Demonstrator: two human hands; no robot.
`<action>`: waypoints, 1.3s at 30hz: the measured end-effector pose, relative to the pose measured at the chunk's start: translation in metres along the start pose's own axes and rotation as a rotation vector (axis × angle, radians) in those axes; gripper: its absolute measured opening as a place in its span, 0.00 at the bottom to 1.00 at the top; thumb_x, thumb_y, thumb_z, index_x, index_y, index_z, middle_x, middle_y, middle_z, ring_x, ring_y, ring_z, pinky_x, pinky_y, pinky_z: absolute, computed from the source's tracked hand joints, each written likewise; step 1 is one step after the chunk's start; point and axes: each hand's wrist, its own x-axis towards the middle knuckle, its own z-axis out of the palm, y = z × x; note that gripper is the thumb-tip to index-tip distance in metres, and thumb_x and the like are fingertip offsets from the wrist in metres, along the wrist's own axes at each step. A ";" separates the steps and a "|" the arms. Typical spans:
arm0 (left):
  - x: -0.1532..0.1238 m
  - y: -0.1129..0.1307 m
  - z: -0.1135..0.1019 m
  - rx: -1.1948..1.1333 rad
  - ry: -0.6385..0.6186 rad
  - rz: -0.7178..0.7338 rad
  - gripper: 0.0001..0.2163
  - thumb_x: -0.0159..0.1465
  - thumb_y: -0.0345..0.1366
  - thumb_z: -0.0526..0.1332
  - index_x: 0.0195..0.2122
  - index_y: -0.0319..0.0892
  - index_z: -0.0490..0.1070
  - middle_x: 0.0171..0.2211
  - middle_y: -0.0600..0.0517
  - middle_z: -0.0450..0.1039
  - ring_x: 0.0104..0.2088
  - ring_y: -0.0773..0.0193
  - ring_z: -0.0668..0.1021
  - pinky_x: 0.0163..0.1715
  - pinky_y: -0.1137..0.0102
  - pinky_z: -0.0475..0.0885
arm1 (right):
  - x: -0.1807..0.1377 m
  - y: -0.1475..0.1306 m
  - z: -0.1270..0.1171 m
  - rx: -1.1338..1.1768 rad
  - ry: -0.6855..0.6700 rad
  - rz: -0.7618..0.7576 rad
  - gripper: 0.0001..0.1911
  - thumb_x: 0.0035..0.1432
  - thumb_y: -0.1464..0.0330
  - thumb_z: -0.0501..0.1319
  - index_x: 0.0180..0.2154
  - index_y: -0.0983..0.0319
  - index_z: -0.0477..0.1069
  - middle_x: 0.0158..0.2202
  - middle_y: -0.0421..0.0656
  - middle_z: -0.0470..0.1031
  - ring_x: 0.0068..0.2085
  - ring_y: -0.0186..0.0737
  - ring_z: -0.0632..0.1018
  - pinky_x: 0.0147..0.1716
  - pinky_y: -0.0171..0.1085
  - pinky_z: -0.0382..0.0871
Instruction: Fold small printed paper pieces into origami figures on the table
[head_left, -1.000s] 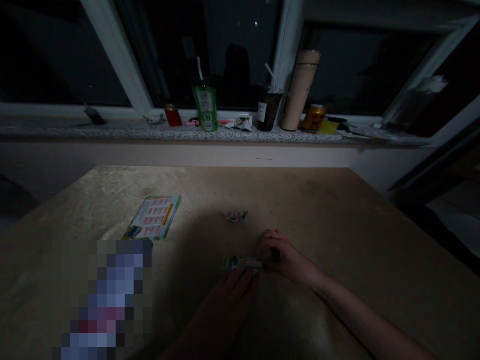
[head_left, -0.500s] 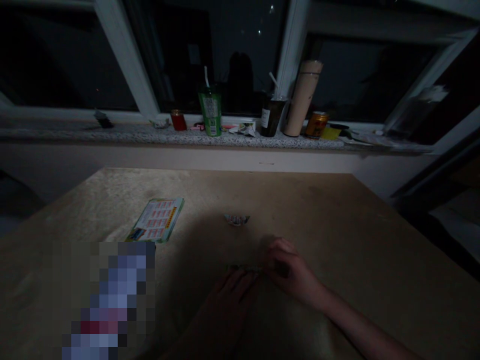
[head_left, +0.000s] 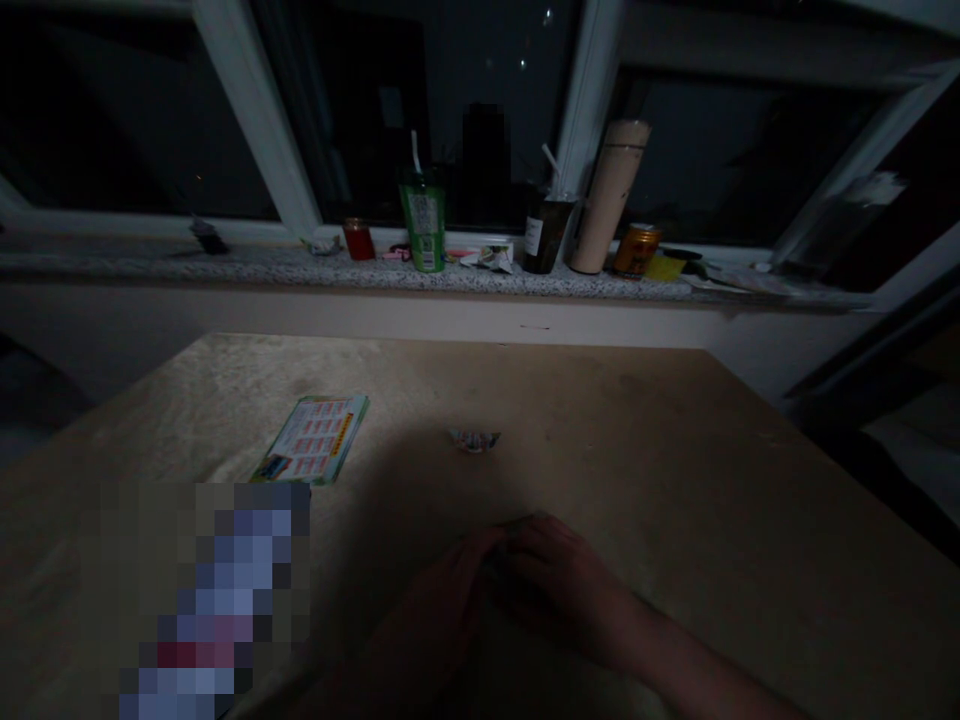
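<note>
Both my hands meet low on the tan table (head_left: 675, 440), in deep shadow. My left hand (head_left: 442, 610) comes in from below with its fingers curled towards my right hand (head_left: 559, 580), whose fingers bend down over the same spot. The small green strip packet seen earlier lies hidden under them; only a dark edge shows between the fingertips. A small crumpled wrapper (head_left: 474, 439) lies on the table just beyond the hands. A printed green leaflet (head_left: 315, 451) lies to the left.
A stone windowsill (head_left: 225, 265) runs behind the table with a green straw cup (head_left: 423, 222), a dark cup (head_left: 544, 232), a tall beige tumbler (head_left: 607, 200), a red can (head_left: 358, 240) and an orange can (head_left: 636, 249). The windows are dark.
Both hands have slid towards me and closed together over the green packet, which no longer shows. The view has shifted slightly.
</note>
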 end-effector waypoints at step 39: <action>0.020 -0.020 -0.043 0.405 -0.141 0.304 0.11 0.65 0.26 0.54 0.44 0.46 0.69 0.45 0.53 0.71 0.46 0.61 0.72 0.49 0.63 0.65 | 0.006 -0.001 0.002 -0.368 -0.035 -0.302 0.10 0.62 0.75 0.56 0.45 0.64 0.70 0.44 0.48 0.77 0.46 0.44 0.74 0.49 0.43 0.67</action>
